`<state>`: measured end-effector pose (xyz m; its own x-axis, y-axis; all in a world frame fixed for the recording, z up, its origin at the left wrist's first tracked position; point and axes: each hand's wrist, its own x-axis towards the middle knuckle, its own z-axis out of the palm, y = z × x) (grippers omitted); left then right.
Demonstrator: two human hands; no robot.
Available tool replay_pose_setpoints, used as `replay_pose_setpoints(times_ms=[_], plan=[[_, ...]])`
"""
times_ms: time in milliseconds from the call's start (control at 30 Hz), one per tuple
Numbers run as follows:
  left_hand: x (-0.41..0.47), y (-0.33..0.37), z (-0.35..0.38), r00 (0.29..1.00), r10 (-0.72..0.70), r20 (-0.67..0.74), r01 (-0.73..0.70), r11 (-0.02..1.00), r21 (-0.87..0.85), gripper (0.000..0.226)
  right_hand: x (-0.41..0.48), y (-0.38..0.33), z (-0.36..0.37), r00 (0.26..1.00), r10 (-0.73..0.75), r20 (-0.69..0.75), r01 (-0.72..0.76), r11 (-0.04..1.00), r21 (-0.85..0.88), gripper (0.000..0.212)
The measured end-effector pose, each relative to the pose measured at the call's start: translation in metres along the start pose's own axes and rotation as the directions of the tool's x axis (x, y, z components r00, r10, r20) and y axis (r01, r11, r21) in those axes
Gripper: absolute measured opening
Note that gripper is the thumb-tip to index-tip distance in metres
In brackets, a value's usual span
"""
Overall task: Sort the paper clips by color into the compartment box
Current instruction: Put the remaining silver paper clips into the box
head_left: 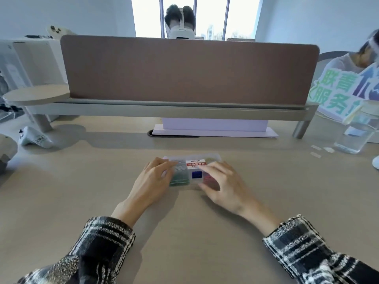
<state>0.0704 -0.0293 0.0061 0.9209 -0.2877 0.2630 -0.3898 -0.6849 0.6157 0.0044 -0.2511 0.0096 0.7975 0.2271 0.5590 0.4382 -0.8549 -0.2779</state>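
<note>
Desk: pale wood-look tabletop (184,232), with a brown partition screen (184,68) along the far side.
Compartment box: (212,157) sits at the desk's centre, and its clear lid looks closed. Green, blue and reddish paper clips (196,174) show through in separate cells.
Left hand: (152,177) fingers are curled over the box's left end, gripping it.
Right hand: (223,181) fingers lie across the right of the lid with the thumb at the near edge, gripping it.
Main risk: the lid could spring open under a hard pull. The jolt would throw clips over the dividers, mixing colours or spilling them.
Lesser risk: the box could skid on the smooth top if one hand lets go.
Placard, far right: (336,93) large green characters "联青" above "服务"; the rest is cut off.
Box label: (195,162) "DELIXI" on white above a red band reading "精品零件盒". The smaller print is illegible.
</note>
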Motion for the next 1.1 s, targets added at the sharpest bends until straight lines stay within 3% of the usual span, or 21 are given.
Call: replay_pose_setpoints(times_ms=[167, 333, 500, 667, 1000, 1100], plan=[[-0.002, -0.004, 0.009, 0.999, 0.040, 0.035, -0.043, 0.995, 0.093, 0.035, -0.002, -0.007, 0.009, 1.000, 0.012, -0.016, -0.012, 1.000, 0.027, 0.032], [0.000, -0.005, 0.015, 0.935, 0.348, 0.067, -0.354, 0.924, 0.147, 0.055, -0.008, -0.007, 0.013, 0.998, -0.001, -0.059, 0.001, 1.000, 0.011, 0.014], [0.004, -0.003, 0.019, 0.949, 0.312, 0.047, -0.316, 0.944, 0.096, 0.053, -0.009, -0.005, 0.013, 0.996, -0.002, -0.087, 0.004, 1.000, 0.019, 0.010], [0.005, -0.007, 0.022, 0.954, 0.295, 0.043, -0.298, 0.952, 0.068, 0.053, -0.003, -0.002, 0.016, 0.992, 0.010, -0.129, -0.015, 0.999, -0.040, 0.026], [0.004, -0.007, 0.025, 0.950, 0.309, 0.037, -0.310, 0.950, 0.029, 0.050, 0.001, -0.007, 0.015, 0.991, -0.013, -0.134, 0.001, 0.996, -0.085, 0.022], [0.002, -0.002, 0.019, 0.967, 0.252, 0.045, -0.249, 0.967, -0.058, 0.052, 0.000, -0.003, 0.019, 0.989, 0.005, -0.147, -0.014, 0.998, -0.064, 0.025]])
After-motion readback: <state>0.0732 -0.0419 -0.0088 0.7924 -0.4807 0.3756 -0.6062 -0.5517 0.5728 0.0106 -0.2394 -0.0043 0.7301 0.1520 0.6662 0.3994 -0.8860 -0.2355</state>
